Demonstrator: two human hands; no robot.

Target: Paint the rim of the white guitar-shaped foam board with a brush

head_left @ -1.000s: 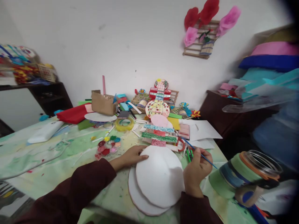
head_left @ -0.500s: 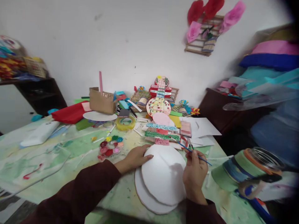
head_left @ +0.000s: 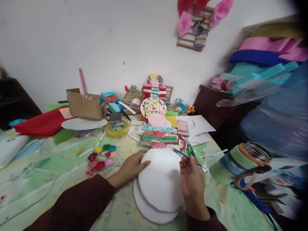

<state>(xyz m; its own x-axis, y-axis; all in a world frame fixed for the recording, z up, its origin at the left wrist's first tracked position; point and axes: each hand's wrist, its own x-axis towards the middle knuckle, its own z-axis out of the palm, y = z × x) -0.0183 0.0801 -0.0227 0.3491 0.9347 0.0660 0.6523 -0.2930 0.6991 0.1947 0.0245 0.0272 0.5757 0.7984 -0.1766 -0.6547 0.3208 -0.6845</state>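
My left hand (head_left: 133, 168) grips the upper left edge of a white round board (head_left: 160, 183), its thumb on the top face and its other fingers at the rim. A second white round board (head_left: 146, 210) lies partly under the first. Beyond them a pink neck with blue and green textured bars (head_left: 158, 138) lies at the board's top edge; whether they are joined I cannot tell. Pinched in my right hand (head_left: 192, 179), a thin blue paintbrush (head_left: 184, 154) points left, its tip near the neck. That hand is close to the board's right edge.
A paint palette (head_left: 99, 160) with several colours sits left of my left hand. At right stands a green flask (head_left: 231, 166). Behind are clear tape (head_left: 117, 128), a cardboard box (head_left: 84, 104), white paper (head_left: 196, 125) and a painted guitar-shaped craft (head_left: 153, 107) against the wall.
The view has turned a little to the right, so the table things sit further left. Both hands keep their holds on the board and the paintbrush.
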